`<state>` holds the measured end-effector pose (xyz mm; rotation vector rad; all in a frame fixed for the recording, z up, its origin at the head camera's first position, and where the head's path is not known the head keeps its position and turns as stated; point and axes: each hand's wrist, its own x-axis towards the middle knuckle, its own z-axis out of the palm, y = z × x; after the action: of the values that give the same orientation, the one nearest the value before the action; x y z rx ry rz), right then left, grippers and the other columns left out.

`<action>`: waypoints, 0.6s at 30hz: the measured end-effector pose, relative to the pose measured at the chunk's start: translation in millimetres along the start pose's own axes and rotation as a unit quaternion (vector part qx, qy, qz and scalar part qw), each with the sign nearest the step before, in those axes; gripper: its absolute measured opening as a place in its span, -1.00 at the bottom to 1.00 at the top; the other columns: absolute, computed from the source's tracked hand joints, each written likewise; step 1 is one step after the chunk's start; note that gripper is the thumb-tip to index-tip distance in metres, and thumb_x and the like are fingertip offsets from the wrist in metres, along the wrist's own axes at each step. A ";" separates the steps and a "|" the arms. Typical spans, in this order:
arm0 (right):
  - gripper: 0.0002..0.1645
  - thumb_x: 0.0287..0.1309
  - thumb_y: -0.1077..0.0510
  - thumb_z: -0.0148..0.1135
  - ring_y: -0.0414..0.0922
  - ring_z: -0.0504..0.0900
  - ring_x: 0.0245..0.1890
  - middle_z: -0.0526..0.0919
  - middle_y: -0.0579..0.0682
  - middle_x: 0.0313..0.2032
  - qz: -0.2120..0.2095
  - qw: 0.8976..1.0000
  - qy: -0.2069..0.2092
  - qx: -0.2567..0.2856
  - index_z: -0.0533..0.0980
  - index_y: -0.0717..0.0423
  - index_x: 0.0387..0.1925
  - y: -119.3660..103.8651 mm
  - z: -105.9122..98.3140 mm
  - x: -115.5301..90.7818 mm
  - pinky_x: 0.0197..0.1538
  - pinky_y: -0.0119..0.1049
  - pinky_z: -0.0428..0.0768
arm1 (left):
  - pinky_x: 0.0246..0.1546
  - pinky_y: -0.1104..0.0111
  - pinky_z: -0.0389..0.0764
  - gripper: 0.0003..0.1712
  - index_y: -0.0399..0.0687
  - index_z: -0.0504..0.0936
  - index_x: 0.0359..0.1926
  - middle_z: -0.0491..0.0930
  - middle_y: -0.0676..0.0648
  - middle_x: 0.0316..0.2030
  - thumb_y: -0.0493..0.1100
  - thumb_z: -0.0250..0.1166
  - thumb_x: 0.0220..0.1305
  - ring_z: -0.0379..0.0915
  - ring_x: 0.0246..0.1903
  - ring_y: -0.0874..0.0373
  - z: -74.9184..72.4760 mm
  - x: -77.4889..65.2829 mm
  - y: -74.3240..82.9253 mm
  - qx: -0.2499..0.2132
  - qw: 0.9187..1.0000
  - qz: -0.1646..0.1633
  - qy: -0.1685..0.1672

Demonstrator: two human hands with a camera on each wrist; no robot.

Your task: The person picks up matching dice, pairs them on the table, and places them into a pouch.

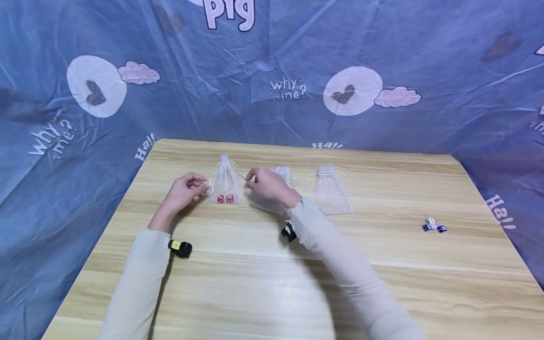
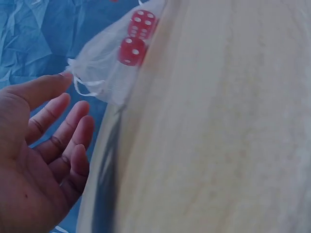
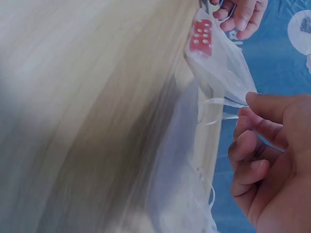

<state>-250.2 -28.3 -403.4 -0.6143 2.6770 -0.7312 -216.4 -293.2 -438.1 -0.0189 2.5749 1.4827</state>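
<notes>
A sheer white drawstring bag [image 1: 224, 177] stands at the back left with two red dice [image 2: 138, 36] in its bottom; its neck is gathered. My left hand [image 1: 186, 189] is at the bag's left side. In the left wrist view its thumb tip reaches the loop of cord, with the other fingers loosely bent and apart from the thumb. From the other side, my right hand [image 3: 279, 150] pinches the drawstring [image 3: 226, 102] between thumb and forefinger. Beneath the right hand lies a second sheer bag [image 3: 175, 194], partly hidden by it in the head view.
A third sheer bag [image 1: 331, 193] lies flat to the right of the hands. Farther right is a small cluster of dark blue and white dice [image 1: 432, 225]. The wooden table [image 1: 238, 283] ends at a blue printed cloth [image 1: 272, 113] behind.
</notes>
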 end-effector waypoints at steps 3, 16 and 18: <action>-0.75 0.31 0.00 0.14 -0.16 0.55 -0.38 0.65 -0.03 -0.34 -0.003 1.000 0.012 0.016 0.58 0.00 -0.07 7.8 -6.7 -5.3 -0.31 -0.34 0.47 | -0.43 0.40 0.56 -0.59 -0.26 0.48 0.07 0.60 -0.09 -0.30 -0.12 0.27 0.29 0.49 -0.37 0.24 -1.0 -2.6 3.3 -0.005 1.000 0.014 0.009; -0.78 0.27 0.13 0.19 -0.21 0.46 -0.43 0.58 -0.01 -0.43 -0.048 0.987 0.063 0.140 0.60 0.17 -0.14 45.9 -26.9 -23.5 -0.37 -0.42 0.42 | -0.28 0.53 0.51 -0.59 -0.30 0.53 0.04 0.57 0.11 -0.30 -0.13 0.31 0.25 0.45 -0.33 0.33 12.5 -6.7 25.7 -0.031 0.997 0.076 0.016; -0.77 0.28 0.12 0.18 -0.21 0.44 -0.46 0.56 -0.02 -0.46 -0.044 0.986 0.064 0.149 0.60 0.18 -0.14 50.7 -32.3 -28.7 -0.40 -0.41 0.40 | -0.27 0.53 0.51 -0.60 -0.31 0.53 0.04 0.60 -0.02 -0.25 -0.15 0.30 0.26 0.45 -0.32 0.32 17.2 -7.8 31.8 -0.034 0.996 0.086 0.010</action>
<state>-254.1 38.0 -399.1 -0.6264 2.5911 -1.2045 -209.3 -262.9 -418.1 0.1845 2.5982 1.6345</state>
